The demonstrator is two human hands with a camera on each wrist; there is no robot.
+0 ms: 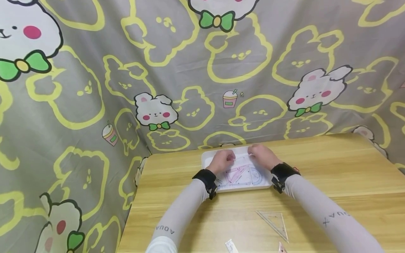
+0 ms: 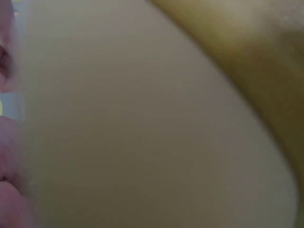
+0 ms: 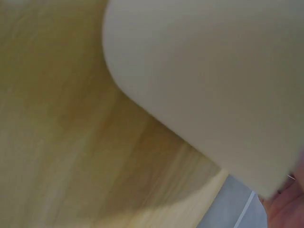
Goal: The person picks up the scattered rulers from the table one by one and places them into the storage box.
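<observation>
A white tray (image 1: 206, 166) lies on the wooden table (image 1: 332, 168) and holds clear plastic drawing tools: a protractor (image 1: 253, 175) and a set square (image 1: 235, 174) with pink and blue print. Both hands are over the tray's far half, knuckles toward me. My left hand (image 1: 223, 160) and right hand (image 1: 262, 154) have their fingers curled down, and whether they grip anything is hidden. The left wrist view shows only the blurred tray surface (image 2: 142, 133) with fingertips (image 2: 7, 190) at its edge. In the right wrist view a tray corner (image 3: 199, 85) lies over the wood.
Another clear set square (image 1: 276, 223) lies on the table near me, with two small clear pieces (image 1: 231, 246) (image 1: 282, 248) at the front edge. A grey cloth with a rabbit print (image 1: 190, 70) hangs behind and to the left of the table.
</observation>
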